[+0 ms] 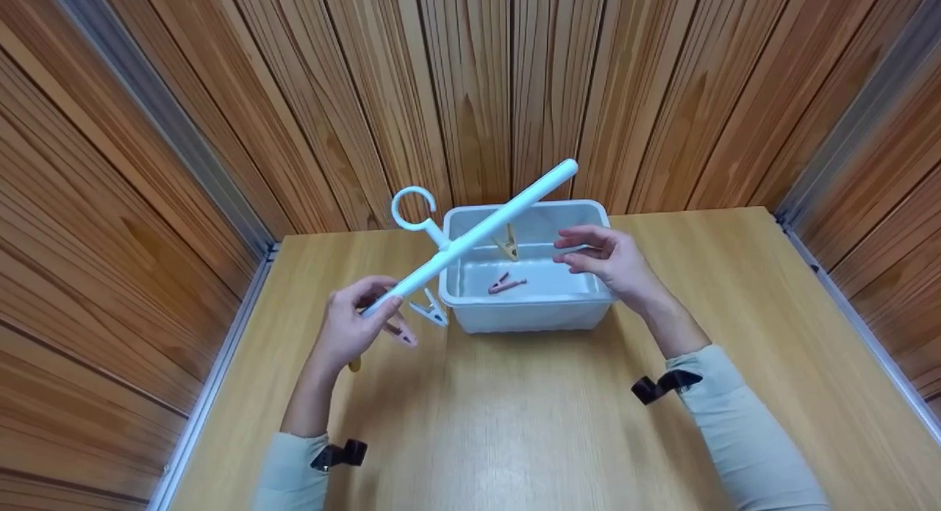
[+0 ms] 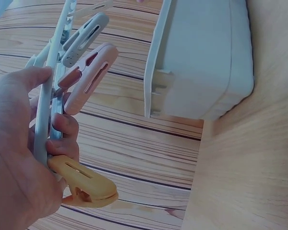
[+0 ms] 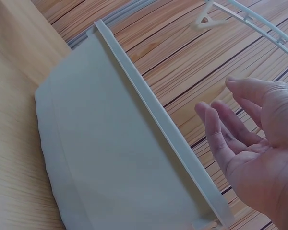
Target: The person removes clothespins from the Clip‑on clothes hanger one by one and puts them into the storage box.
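My left hand (image 1: pixel 351 323) grips one end of a pale plastic hanger (image 1: pixel 507 215), which slants up to the right over a bin. Clothespins hang from its bar: a mustard-yellow one (image 2: pixel 86 179) by the left palm, a pink one (image 2: pixel 93 79), a grey-blue one (image 1: pixel 431 310) and a beige one (image 1: pixel 509 245) farther along. Inside the white bin (image 1: pixel 526 318) lies a loose pink clothespin (image 1: pixel 507 284). Above the bin's right side hovers my right hand (image 1: pixel 614 265), its fingers loosely bent and nothing between them; it is apart from the hanger.
The bin stands at the back of a wooden table (image 1: pixel 500 430), near the wood-panelled wall (image 1: pixel 485 92). More panelled walls rise at left and right. Metal rails (image 1: pixel 220 371) run along the table's sides. Each sleeve carries a black wrist mount (image 1: pixel 665 386).
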